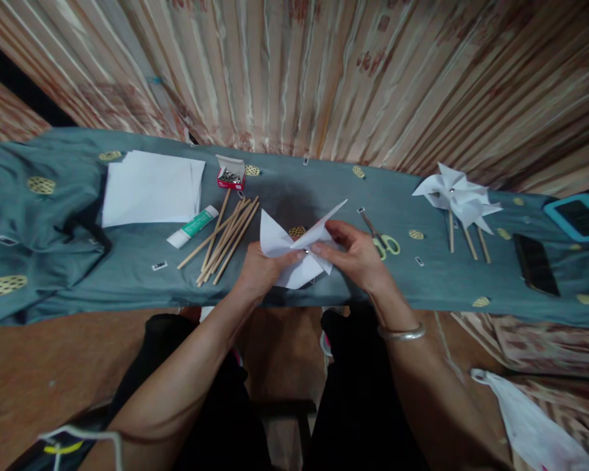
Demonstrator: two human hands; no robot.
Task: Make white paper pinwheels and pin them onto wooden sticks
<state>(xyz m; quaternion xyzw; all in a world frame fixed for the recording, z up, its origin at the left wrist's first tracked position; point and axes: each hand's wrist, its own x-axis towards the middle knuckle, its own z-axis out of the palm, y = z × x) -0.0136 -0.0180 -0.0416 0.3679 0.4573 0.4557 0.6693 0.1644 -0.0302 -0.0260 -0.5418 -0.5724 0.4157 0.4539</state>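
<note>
A white paper pinwheel (pixel 294 269) is held between my two hands above the front edge of the cloth-covered table. Its blades are folded in to the middle, where a small shiny pin head (pixel 306 251) shows. My left hand (pixel 262 269) grips the pinwheel from the left, its thumb pointing at the centre. From the other side my right hand (pixel 351 252) pinches it, thumb close to the pin and fingers behind a raised blade. No stick is visible on this pinwheel. Just left of my left hand lie several thin wooden sticks (pixel 230 239).
White paper sheets (pixel 152 186), a glue tube (pixel 193 226) and a small red box (pixel 231 175) of metal pins lie to the left. Scissors (pixel 380 237) rest right of my hands. Farther right are finished pinwheels (pixel 456 193), a dark phone (pixel 536 265) and a blue-framed device (pixel 579 216).
</note>
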